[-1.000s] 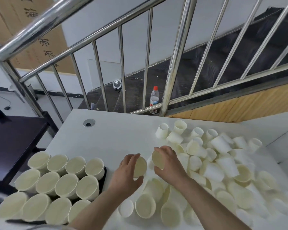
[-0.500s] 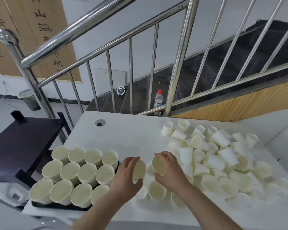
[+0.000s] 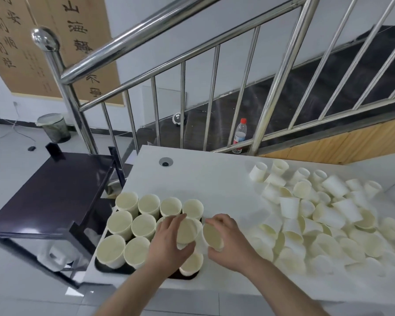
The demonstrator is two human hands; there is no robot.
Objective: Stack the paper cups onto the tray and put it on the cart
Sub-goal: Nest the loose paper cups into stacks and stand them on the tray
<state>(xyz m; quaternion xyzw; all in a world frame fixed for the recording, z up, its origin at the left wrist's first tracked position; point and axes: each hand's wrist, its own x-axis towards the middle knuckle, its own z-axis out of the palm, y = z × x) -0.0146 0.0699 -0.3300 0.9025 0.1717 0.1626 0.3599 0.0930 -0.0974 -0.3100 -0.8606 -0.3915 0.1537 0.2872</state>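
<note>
Left hand (image 3: 169, 241): I grip one paper cup (image 3: 187, 229), fingers curled round it, above the tray.
Right hand (image 3: 228, 242): I grip a second cup (image 3: 212, 233), just beside the first.
Tray (image 3: 100, 266): dark, on the white table (image 3: 214, 179), filled with upright cups (image 3: 144, 224).
Loose cups (image 3: 328, 220): heaped on the table's right.
Cart (image 3: 53, 192): dark, left of the table.

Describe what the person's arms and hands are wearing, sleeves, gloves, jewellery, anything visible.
Nothing is worn that shows. The left hand and right hand are bare, with no gloves, rings, watch or wristband in view. Both forearms are uncovered down to the bottom edge of the picture, so no sleeve appears. No markings or cables are visible.
</note>
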